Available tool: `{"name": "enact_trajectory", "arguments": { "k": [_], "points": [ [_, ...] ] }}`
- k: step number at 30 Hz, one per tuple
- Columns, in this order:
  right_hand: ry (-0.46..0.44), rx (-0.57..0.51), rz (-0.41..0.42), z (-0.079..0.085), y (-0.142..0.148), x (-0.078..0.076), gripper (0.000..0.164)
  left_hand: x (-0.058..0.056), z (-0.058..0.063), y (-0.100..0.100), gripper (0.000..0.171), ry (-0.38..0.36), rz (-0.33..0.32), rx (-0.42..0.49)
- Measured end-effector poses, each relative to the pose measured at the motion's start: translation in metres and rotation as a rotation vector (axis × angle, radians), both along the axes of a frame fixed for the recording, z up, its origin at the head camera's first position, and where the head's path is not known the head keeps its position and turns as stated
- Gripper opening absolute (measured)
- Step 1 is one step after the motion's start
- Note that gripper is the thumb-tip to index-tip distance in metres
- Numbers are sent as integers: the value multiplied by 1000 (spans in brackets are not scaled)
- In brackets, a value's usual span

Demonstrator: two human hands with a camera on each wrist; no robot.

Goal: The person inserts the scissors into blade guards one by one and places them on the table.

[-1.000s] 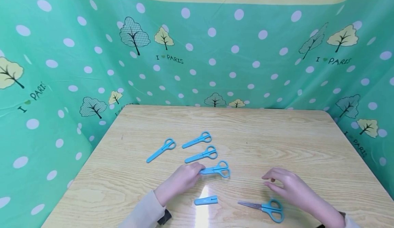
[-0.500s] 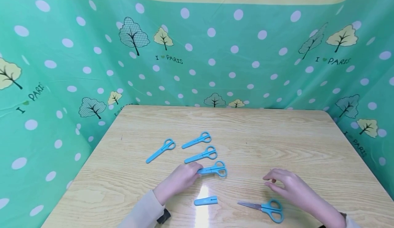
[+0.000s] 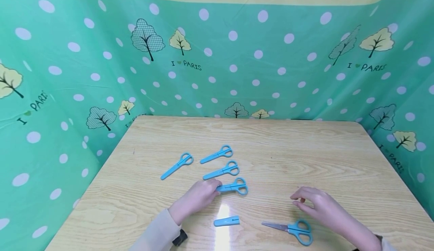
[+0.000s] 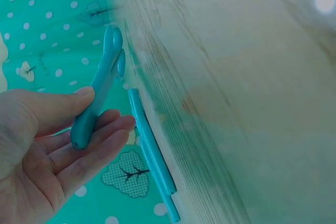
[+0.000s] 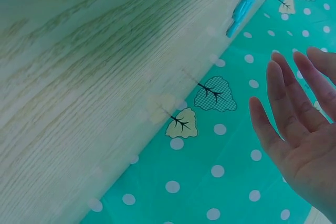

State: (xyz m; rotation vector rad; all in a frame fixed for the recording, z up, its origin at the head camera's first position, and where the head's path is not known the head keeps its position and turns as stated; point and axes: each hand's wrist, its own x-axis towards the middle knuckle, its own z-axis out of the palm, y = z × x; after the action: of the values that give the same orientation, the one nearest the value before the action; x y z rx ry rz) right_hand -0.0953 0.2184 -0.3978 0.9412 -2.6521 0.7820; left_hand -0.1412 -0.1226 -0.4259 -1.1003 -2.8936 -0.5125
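Observation:
My left hand (image 3: 199, 196) pinches a pair of blue scissors (image 3: 234, 187) by its covered blade end, with the handle loops pointing right. In the left wrist view, the thumb lies on one side of these scissors (image 4: 100, 95) and the fingers on the other, a little off the table. To the right my right hand (image 3: 315, 205) holds nothing, its fingers loosely bent above the table. In front of it lies a bare-bladed pair of scissors (image 3: 291, 228), blades pointing left. A loose blue blade cover (image 3: 226, 221) rests between the hands, left of those blades.
Beyond my left hand lie three more blue scissors with covered blades: one pair at the left (image 3: 174, 169), one farther back (image 3: 214, 156) and one nearer (image 3: 217, 172). The wooden table (image 3: 305, 145) meets a green dotted curtain (image 3: 217, 74) at its far edge.
My left hand has shifted slightly left, drawing the pinched scissors with it. The right hand, the bare scissors and the loose cover stay nearly where they were.

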Motion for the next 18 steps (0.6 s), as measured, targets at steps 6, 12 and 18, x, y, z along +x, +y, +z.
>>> {"name": "enact_trajectory", "arguments": {
  "k": [6,12,18],
  "points": [
    [-13,7,-7,1,0,0,18,-1,-1,-1,21,-17,11,-12],
    [-25,14,-6,2,0,0,17,-3,-1,-1,20,-40,17,-3],
    [-47,6,9,2,2,-1,14,-6,-2,-1,17,-67,32,-24]
  ]
}}
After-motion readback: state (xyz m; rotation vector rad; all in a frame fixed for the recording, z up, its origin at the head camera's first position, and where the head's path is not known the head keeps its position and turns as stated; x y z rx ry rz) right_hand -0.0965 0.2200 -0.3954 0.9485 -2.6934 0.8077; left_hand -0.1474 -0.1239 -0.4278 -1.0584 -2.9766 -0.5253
